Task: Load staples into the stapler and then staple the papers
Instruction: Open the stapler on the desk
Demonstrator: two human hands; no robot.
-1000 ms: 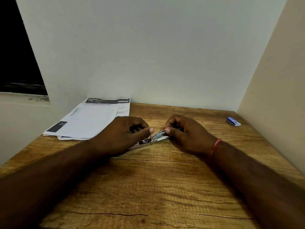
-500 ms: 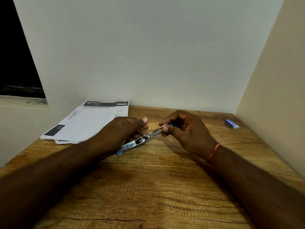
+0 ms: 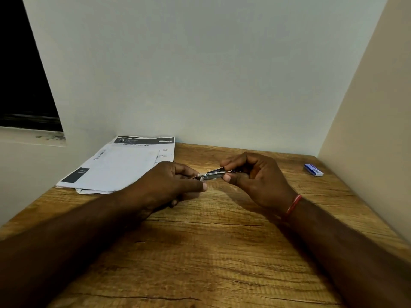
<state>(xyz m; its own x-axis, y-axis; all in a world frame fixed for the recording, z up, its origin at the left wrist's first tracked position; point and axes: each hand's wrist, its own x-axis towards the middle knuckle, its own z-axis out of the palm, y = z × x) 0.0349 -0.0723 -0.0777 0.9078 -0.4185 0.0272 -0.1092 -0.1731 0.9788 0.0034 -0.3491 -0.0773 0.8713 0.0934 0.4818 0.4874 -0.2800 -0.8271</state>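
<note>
Right now I see the stapler (image 3: 211, 175) just to the right of the papers (image 3: 120, 167), and it looks lifted a little off the tabletop (image 3: 211, 252). Both hands have it. My view shows the left hand (image 3: 173, 185), the one nearer the papers, with its fingers curled round the end of the stapler that points toward the papers. The right hand (image 3: 255, 181), the one with a red band (image 3: 293, 204) on the wrist, pinches the other end between thumb and fingers. So the long side of the stapler runs sideways, from the papers' side out to the right, with the far-right end tipped up a bit. A thin shiny piece sticks up at that end. I cannot tell if it is the open top of the stapler or a strip of staples. I think the loading step is in hand and not done, because the papers lie flat and alone. A small blue box (image 3: 313, 170) sits well to the right of the papers, past the stapler, and it may hold the staples. When it is time to staple, I think the stapler must travel left toward the papers, and the left hand is the closer one.
</note>
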